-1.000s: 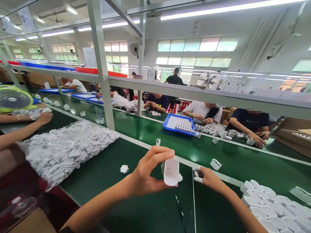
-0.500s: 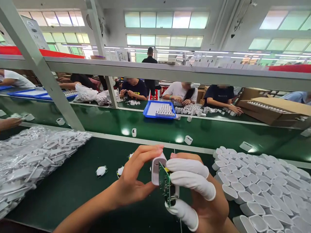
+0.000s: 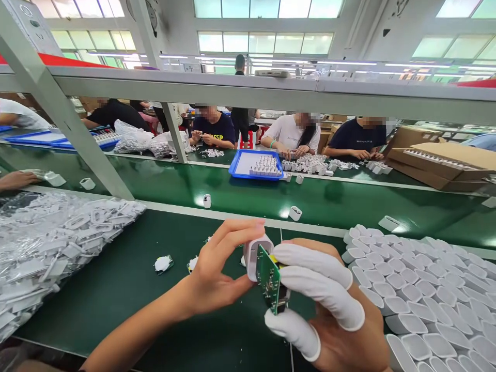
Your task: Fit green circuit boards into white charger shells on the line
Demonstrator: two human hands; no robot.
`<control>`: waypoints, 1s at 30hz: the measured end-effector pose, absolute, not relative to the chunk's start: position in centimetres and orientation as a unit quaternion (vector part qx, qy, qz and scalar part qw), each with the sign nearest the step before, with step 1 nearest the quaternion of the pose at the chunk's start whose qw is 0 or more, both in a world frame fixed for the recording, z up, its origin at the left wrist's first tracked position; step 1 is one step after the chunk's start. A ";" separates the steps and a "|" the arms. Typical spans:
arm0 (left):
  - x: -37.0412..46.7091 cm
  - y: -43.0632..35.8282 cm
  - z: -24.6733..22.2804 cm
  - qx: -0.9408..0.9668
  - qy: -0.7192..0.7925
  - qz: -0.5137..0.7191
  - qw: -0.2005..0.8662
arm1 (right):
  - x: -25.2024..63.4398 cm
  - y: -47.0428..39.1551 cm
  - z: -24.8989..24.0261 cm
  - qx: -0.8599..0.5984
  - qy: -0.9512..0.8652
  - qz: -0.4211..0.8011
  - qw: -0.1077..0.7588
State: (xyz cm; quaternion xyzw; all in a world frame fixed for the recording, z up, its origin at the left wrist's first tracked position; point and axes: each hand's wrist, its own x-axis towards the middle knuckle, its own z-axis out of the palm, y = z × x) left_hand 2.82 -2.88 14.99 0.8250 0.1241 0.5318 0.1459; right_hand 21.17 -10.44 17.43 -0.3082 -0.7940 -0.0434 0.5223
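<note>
My left hand (image 3: 220, 271) grips a white plastic charger housing (image 3: 252, 261), its open end turned to the right. Between the white-covered fingers and thumb of my right hand (image 3: 329, 299) is a green circuit board (image 3: 268, 279), with yellow and dark parts on its far side. The board's upper edge sits at the mouth of the housing; how far it reaches inside is hidden. Behind my left hand, several small boards with white tops lie on the dark green bench, one circuit board (image 3: 163, 264) plainly visible at the left.
Many upright white housings (image 3: 430, 305) stand packed at the right. A plastic bag of white parts (image 3: 65, 243) lies at the left. Beyond runs a green conveyor (image 3: 248, 199) carrying a few housings. Co-workers sit across it near a blue tray (image 3: 240, 173); a metal frame (image 3: 232, 92) crosses above.
The circuit board and housing have shifted slightly right and up in view, both still held. The view has tilted downward. Housings on the conveyor have moved slightly left.
</note>
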 end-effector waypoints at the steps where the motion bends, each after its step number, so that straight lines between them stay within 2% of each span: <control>1: 2.8 -2.9 15.0 0.824 0.120 0.533 0.153 | 21.1 -10.5 17.4 -0.305 -0.795 -0.034 0.523; 30: 2.7 -3.4 15.2 0.802 0.102 0.555 0.196 | 19.1 -9.7 16.8 -0.290 -0.784 -0.074 0.544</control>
